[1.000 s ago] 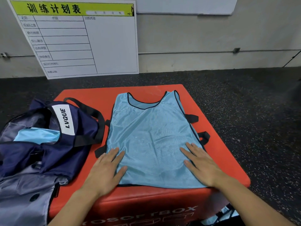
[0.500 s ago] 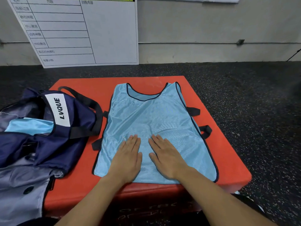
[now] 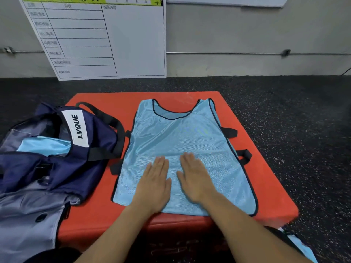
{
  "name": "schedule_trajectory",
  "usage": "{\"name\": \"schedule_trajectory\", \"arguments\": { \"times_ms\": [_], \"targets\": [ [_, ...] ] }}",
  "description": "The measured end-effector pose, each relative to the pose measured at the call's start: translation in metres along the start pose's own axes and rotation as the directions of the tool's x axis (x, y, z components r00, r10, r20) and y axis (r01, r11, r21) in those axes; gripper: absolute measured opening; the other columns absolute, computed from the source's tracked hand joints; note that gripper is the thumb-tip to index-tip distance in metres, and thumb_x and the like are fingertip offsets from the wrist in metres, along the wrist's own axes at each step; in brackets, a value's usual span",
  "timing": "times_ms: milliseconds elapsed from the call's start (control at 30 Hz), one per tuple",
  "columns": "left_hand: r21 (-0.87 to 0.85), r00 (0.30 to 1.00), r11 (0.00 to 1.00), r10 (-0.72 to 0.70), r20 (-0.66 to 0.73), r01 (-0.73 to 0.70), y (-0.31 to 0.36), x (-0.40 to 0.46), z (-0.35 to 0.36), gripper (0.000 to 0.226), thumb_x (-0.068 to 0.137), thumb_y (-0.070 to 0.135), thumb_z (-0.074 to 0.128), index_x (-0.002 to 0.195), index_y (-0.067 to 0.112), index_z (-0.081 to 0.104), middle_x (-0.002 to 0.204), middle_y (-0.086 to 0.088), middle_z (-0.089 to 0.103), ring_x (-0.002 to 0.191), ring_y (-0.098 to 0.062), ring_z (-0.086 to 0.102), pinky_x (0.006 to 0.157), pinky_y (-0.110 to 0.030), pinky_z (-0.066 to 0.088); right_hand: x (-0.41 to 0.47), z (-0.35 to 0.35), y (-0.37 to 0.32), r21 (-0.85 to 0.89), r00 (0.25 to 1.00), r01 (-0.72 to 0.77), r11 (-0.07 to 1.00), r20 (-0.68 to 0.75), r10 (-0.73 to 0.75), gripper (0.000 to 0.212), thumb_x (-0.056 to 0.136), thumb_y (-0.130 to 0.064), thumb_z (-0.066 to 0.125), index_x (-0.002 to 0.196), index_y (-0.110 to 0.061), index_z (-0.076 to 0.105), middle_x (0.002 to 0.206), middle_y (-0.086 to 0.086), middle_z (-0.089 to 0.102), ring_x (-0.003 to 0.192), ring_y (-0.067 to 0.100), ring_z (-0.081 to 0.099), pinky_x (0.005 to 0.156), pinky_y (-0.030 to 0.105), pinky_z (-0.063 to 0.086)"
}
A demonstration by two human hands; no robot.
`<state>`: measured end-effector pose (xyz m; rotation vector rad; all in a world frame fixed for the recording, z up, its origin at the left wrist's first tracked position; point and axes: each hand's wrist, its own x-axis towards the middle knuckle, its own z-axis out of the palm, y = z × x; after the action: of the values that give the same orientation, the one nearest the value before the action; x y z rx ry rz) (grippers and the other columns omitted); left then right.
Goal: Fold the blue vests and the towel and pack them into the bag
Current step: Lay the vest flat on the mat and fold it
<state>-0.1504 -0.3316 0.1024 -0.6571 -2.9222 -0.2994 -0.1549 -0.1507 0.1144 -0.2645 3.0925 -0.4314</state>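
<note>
Both hands, left hand (image 3: 154, 184) and right hand (image 3: 195, 179), press flat with straight fingers on the blue vest (image 3: 182, 141) spread across the red box (image 3: 269, 186) beside the open bag (image 3: 57, 158), apparently smoothing it; next likely comes gripping one edge for folding.

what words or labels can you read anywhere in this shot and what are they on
"LVQUE": black letters on the white label of the navy bag.
Whiteboard against the wall: a green header strip and a column of row headings in Chinese characters, cut off or too blurred to read.
Front face of the red box: faint marks, not legible.
Blue vest: no text.
</note>
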Motion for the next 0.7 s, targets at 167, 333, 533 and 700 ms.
{"name": "schedule_trajectory", "arguments": {
  "times_ms": [167,333,533,700],
  "targets": [
    [-0.018,0.99,0.99,-0.138,0.01,0.139,-0.044,-0.013,0.004,0.075,0.097,0.047,0.019,0.155,0.001,0.033,0.164,-0.014,0.029,0.153,-0.028,0.023,0.125,-0.043,0.013,-0.01,-0.003,0.028,-0.065,0.999,-0.046,0.997,-0.002,0.046,0.073,0.1,-0.051,0.0,0.164,-0.015,0.008,0.171,0.003,-0.001,0.158,0.021,-0.005,0.127,0.037,-0.007],
    [0.014,0.974,0.974,-0.226,0.006,0.226,-0.048,-0.007,-0.009,0.08,0.096,0.05,0.01,0.159,0.002,0.021,0.167,-0.016,0.015,0.156,-0.028,0.01,0.127,-0.041,0.004,-0.002,-0.025,0.078,-0.041,0.935,-0.354,0.934,-0.036,0.352,0.064,0.11,-0.042,0.02,0.163,-0.009,0.008,0.171,0.009,-0.001,0.158,0.024,-0.004,0.128,0.04,0.0],
    [-0.021,1.0,1.0,-0.011,-0.01,0.011,0.001,-0.002,0.006,0.067,0.101,0.041,0.028,0.153,0.0,0.038,0.161,-0.016,0.034,0.151,-0.028,0.029,0.122,-0.042,0.012,-0.003,0.004,-0.003,-0.018,0.998,0.063,0.998,-0.013,-0.064,0.07,0.104,-0.049,0.01,0.164,-0.013,0.011,0.17,0.002,-0.001,0.158,0.02,-0.004,0.126,0.035,-0.01],
    [-0.005,0.993,0.993,-0.121,-0.011,0.121,-0.057,-0.019,0.0,0.08,0.097,0.055,0.012,0.16,0.007,0.022,0.168,-0.007,0.014,0.156,-0.018,0.008,0.126,-0.038,0.003,-0.013,-0.006,0.063,-0.071,0.997,-0.065,0.995,-0.052,0.061,0.081,0.094,-0.059,-0.003,0.164,-0.022,0.012,0.171,-0.003,0.001,0.158,0.014,-0.006,0.127,0.036,-0.007]
  ]
}}
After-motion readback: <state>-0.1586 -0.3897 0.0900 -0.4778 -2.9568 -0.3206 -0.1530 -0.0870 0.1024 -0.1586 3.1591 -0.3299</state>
